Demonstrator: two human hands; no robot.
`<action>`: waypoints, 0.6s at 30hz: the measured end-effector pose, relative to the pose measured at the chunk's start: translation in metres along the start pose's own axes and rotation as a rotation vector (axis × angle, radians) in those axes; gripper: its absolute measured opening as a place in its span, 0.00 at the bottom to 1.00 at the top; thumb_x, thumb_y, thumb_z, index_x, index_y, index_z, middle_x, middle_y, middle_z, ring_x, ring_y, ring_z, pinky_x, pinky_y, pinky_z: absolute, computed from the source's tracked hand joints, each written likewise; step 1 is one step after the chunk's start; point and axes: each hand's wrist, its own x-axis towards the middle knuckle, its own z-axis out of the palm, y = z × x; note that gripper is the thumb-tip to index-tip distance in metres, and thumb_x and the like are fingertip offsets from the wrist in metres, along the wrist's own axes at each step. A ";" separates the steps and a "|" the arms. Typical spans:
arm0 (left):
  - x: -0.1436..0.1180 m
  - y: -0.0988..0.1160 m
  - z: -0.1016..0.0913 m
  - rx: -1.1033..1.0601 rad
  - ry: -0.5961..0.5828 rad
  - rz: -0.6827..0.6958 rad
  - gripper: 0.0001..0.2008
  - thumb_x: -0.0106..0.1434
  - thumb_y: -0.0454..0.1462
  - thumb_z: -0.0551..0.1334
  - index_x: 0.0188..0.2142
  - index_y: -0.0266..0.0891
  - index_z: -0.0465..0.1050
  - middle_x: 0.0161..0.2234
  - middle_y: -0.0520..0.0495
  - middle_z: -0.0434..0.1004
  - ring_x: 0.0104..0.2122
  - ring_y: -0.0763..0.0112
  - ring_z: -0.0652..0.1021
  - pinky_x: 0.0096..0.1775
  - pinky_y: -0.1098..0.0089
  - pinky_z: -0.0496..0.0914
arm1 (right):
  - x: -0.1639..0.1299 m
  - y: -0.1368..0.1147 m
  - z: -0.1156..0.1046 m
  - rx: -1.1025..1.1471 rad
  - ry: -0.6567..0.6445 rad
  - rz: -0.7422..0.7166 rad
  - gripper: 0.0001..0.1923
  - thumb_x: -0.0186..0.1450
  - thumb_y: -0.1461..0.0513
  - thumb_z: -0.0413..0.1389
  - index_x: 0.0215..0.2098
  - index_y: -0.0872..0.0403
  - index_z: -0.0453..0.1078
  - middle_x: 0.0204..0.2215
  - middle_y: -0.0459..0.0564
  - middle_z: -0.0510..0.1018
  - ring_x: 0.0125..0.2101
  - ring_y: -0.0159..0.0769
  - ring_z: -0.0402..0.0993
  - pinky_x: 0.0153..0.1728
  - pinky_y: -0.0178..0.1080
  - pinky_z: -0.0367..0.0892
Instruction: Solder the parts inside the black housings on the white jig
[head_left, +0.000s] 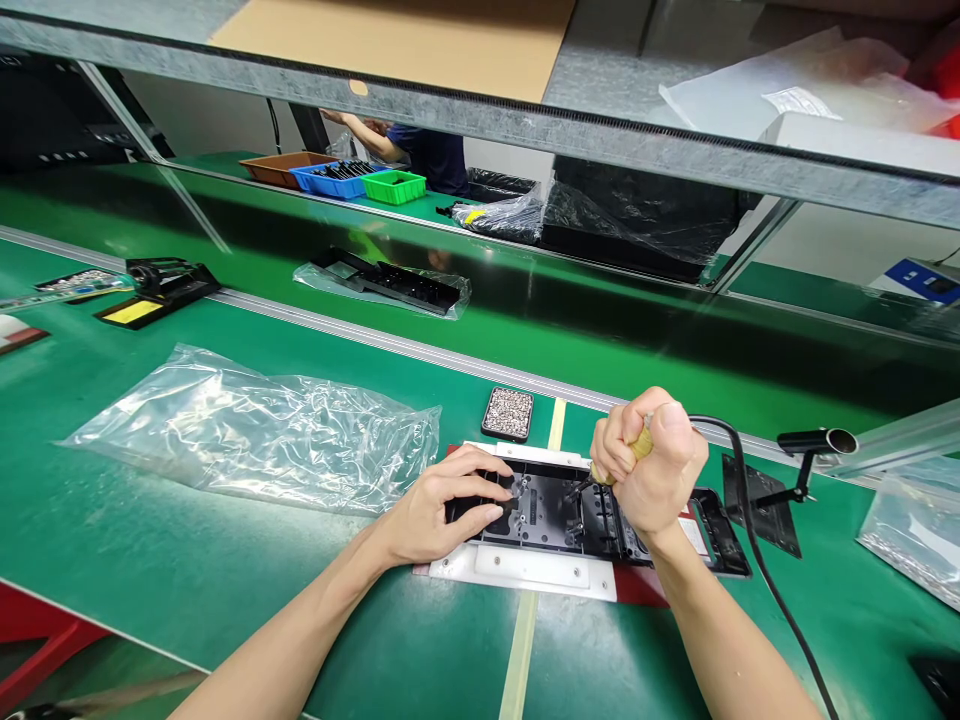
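A long black plastic housing (pixel 551 500) lies in a white fixture (pixel 536 568) on the green bench. My left hand (pixel 450 500) rests on the housing's left end, fingers spread and stretched out. In a fist, my right hand (pixel 656 460) grips the yellow handle of a soldering iron (pixel 640 447). Its tip points down and left to the inside of the housing; whether it touches is hard to tell. The iron's black cord (pixel 742 480) runs off behind the right hand. Behind the fixture stands a small black tray (pixel 508 414) filled with tiny metal parts.
An iron stand (pixel 806 465) with a metal tube is at right, near a clear bag (pixel 915 530). A large plastic bag (pixel 277 430) lies left. Beyond the rail is a bagged black part (pixel 386 285). A shelf (pixel 480 125) crosses overhead; another person (pixel 427 155) works behind.
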 end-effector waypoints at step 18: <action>-0.001 -0.002 0.001 0.007 0.005 0.001 0.09 0.74 0.35 0.65 0.51 0.43 0.82 0.55 0.42 0.79 0.55 0.57 0.77 0.57 0.54 0.71 | 0.000 0.001 0.000 0.004 -0.003 0.002 0.23 0.74 0.49 0.56 0.26 0.51 0.61 0.13 0.37 0.54 0.13 0.26 0.48 0.10 0.29 0.51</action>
